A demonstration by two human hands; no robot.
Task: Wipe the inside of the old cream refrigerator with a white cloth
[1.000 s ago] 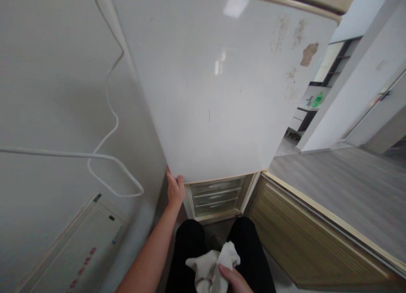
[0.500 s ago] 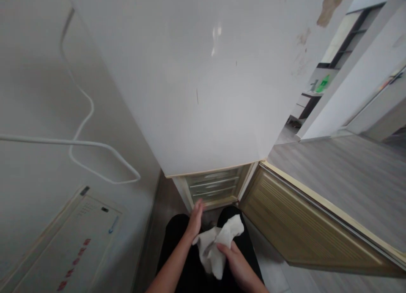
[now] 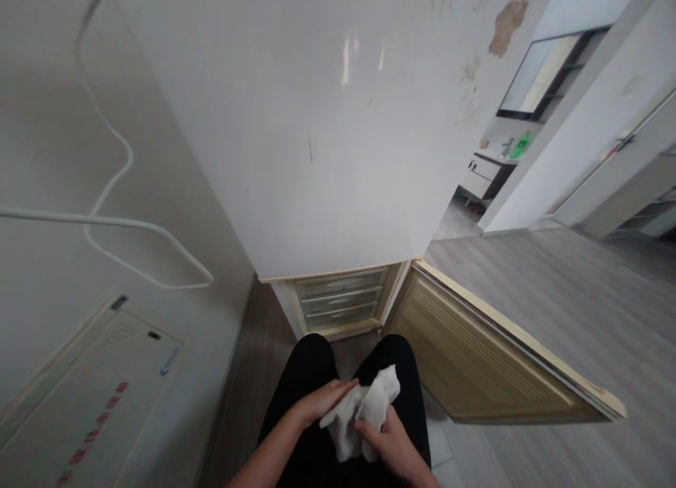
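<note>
A crumpled white cloth (image 3: pixel 346 424) lies over my lap between both hands. My right hand (image 3: pixel 388 435) is closed round its right part, with the thumb across the front. Against the upper left edge of the cloth rests my left hand (image 3: pixel 328 398), its fingers stretched out and close together. Beyond my knees, the lower compartment of a white cabinet (image 3: pixel 327 192) shows shelves or drawer fronts (image 3: pixel 342 296) inside. Its yellowish door (image 3: pixel 491 361) stands swung out to the right.
A white cable (image 3: pixel 127 222) hangs in loops at the left, above a panel with red writing (image 3: pixel 100 403). My black-clad knees (image 3: pixel 311 361) are just before the compartment. At the upper right, a washroom has a green bottle (image 3: pixel 521 145) beside a sink.
My left hand has come down from near the compartment onto the cloth. The view has shifted, so the cabinet and the door appear further left and more of the right side shows.
</note>
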